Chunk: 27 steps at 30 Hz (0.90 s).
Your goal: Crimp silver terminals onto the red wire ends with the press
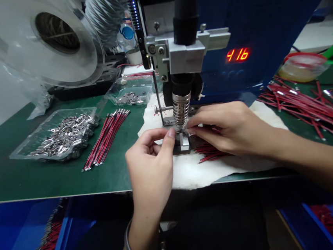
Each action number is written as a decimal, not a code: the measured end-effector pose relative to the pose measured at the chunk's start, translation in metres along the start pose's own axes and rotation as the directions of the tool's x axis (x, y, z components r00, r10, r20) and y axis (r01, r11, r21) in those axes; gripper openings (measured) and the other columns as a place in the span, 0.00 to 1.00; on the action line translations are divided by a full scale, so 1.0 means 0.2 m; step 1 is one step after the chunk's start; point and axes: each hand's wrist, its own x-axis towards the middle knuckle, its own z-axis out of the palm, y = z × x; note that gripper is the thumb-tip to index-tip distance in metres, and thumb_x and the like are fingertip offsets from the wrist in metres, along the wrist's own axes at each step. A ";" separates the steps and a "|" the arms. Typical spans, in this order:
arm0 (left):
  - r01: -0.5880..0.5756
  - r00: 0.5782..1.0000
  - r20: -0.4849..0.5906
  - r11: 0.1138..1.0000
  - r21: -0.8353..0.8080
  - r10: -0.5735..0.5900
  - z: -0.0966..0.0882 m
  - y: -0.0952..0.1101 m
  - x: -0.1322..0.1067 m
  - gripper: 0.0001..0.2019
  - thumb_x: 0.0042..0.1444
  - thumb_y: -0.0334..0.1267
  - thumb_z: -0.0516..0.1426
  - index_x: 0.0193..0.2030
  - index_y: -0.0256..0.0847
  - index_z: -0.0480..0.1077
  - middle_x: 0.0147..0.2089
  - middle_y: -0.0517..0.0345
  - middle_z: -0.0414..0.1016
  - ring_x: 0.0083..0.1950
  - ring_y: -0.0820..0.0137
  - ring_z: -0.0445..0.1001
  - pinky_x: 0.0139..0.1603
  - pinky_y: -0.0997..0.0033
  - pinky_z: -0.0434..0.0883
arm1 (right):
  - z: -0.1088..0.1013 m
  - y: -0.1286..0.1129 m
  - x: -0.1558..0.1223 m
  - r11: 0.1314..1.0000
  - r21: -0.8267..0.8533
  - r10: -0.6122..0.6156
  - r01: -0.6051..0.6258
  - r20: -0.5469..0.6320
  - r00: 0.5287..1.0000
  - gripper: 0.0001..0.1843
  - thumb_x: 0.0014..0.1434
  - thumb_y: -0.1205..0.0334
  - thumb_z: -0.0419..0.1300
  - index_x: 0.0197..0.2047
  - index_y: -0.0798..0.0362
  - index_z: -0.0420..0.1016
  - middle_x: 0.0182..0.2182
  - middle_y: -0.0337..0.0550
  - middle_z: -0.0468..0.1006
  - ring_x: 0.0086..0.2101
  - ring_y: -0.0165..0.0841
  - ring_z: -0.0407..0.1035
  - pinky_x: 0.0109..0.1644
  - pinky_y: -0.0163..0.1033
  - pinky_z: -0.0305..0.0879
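My left hand (153,153) is closed in a pinch, thumb and forefinger tips at the left side of a small metal fixture (185,142). From the right, my right hand (228,129) pinches close to the same spot, under the spring-wrapped press head (182,109) of a blue machine (233,24). Whatever lies between either pair of fingertips is too small or hidden to make out. Beneath my right hand, a bunch of red and black wires (210,152) rests on a white cloth (194,173), partly covered by the hand.
Left on the green table (56,179) are a neat wire bundle (106,140) and a clear tray (24,152) of small metal parts; another tray (131,93) stands behind. A large clear reel (23,48) overhangs them. Loose wires (306,103) and a round tub (302,68) occupy the right.
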 end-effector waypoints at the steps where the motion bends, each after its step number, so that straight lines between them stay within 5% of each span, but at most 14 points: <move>1: 0.000 1.000 0.000 1.000 0.004 0.000 0.00 0.00 0.00 0.10 0.55 0.45 0.63 0.34 0.40 0.78 0.33 0.56 0.78 0.32 0.72 0.72 0.28 0.77 0.65 | 0.00 0.00 0.00 1.000 -0.003 0.003 -0.003 0.002 1.000 0.08 0.64 0.69 0.56 0.43 0.53 0.76 0.35 0.43 0.80 0.34 0.33 0.73 0.36 0.37 0.66; 27: 0.008 1.000 -0.014 0.999 -0.036 -0.008 0.01 0.01 0.00 0.09 0.55 0.44 0.63 0.33 0.39 0.77 0.25 0.61 0.69 0.24 0.78 0.61 0.24 0.81 0.61 | 0.01 -0.01 -0.02 0.997 -0.063 -0.040 0.036 -0.053 0.998 0.07 0.62 0.70 0.57 0.39 0.56 0.77 0.31 0.44 0.79 0.30 0.32 0.72 0.33 0.36 0.65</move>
